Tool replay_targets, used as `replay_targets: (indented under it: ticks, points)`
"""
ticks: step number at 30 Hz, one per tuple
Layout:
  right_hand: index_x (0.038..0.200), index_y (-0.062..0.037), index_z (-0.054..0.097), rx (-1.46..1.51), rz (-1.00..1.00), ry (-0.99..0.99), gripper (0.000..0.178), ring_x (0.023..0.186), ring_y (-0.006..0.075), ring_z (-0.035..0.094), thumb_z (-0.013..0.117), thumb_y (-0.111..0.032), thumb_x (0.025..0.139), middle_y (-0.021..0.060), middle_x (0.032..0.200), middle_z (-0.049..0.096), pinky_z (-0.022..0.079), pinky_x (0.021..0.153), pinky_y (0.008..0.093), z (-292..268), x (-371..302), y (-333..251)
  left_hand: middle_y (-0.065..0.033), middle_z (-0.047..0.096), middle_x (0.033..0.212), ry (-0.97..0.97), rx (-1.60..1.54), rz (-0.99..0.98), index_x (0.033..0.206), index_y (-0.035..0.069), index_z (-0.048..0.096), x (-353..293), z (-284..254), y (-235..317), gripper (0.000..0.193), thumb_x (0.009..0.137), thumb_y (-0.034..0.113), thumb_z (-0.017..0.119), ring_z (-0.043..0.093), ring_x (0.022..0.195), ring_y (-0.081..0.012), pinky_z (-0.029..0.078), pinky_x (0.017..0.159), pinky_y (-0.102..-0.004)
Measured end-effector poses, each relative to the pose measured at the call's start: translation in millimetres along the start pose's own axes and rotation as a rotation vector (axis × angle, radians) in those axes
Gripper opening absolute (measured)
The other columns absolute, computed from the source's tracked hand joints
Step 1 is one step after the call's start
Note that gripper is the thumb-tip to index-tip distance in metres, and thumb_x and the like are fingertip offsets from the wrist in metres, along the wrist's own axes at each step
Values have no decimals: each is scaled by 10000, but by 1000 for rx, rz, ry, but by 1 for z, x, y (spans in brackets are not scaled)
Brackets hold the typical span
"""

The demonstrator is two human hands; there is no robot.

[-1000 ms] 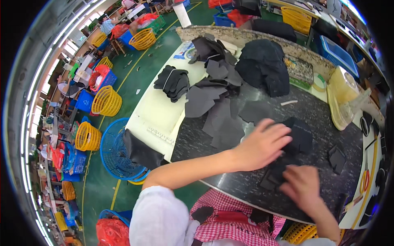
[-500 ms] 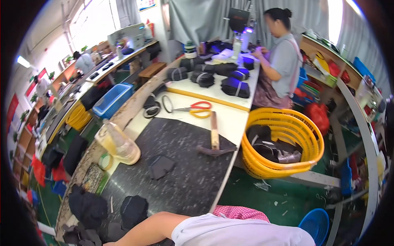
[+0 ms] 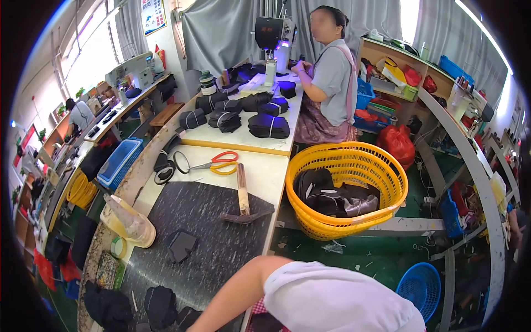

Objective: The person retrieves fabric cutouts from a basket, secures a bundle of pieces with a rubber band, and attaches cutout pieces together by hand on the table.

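Neither of my hands is in view. One bare forearm (image 3: 238,293), apparently my right, bends from a white sleeve (image 3: 326,288) and leaves past the lower edge, near stacked black fabric pieces (image 3: 188,316). Beside these are a black fabric bundle (image 3: 160,307) and a larger black heap (image 3: 108,310). A single dark cut piece (image 3: 182,245) lies flat on the dark speckled board (image 3: 215,238). A wooden-handled hammer (image 3: 243,193) rests on the board's far right part. Beyond it lie scissors (image 3: 221,162) with red and yellow handles.
A cloudy plastic bottle (image 3: 131,224) and a tape roll (image 3: 118,247) line the left edge. Tied black bundles (image 3: 269,126) cover the far table, where a co-worker (image 3: 332,83) stands by a machine (image 3: 271,50). A yellow basket (image 3: 345,221) holds dark pieces at right.
The view has swung right, so the table appears further left. My elbow has risen in the picture, and the forearm now slants more steeply down. The co-worker's head has lifted.
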State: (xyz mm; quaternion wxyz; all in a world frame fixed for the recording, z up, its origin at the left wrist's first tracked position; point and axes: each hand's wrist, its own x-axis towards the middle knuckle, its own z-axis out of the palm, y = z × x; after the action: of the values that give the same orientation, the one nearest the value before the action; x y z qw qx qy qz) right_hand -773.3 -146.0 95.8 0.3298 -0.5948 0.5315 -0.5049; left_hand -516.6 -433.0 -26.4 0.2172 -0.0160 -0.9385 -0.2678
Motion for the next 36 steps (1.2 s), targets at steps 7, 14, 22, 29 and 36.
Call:
replay_targets:
  ticks: [7, 14, 22, 29, 36]
  points:
    - [942, -15, 644, 35, 156, 328, 178, 741, 229, 650, 622, -175, 867, 132, 787, 651, 490, 654, 333, -27, -133, -4, -123, 608, 903, 57, -691, -776, 1230, 6, 513, 96, 100, 203, 445, 795, -78, 557, 631, 800, -207, 532, 695, -315]
    - [1197, -72, 597, -8, 409, 382, 338, 652, 59, 576, 643, -39, 864, 28, 754, 585, 464, 576, 237, -38, -173, -19, 7, 582, 722, -131, -684, -417, 1240, 49, 524, 129, 115, 257, 439, 830, -17, 667, 579, 600, -47, 474, 534, -201]
    - [1024, -26, 614, -162, 383, 440, 166, 565, 84, 588, 644, -27, 861, 40, 715, 582, 468, 512, 227, -58, -133, 8, -20, 561, 776, -133, -592, -460, 1316, 72, 432, 183, 117, 227, 479, 877, -24, 600, 599, 581, -76, 481, 488, -210]
    - [936, -21, 634, -260, 362, 446, 105, 590, 114, 603, 662, -55, 840, 61, 764, 625, 483, 526, 252, -57, -134, 14, -23, 566, 778, -179, -715, -560, 1307, 85, 439, 186, 120, 220, 455, 889, -7, 593, 605, 584, -80, 501, 476, -219]
    - [879, -65, 594, -734, 185, 375, 103, 652, 249, 632, 650, -82, 794, 69, 755, 577, 491, 537, 363, -63, -130, 19, -4, 561, 704, -222, -631, -518, 1170, 55, 521, 188, 119, 213, 299, 882, 2, 587, 593, 537, -70, 472, 436, -207]
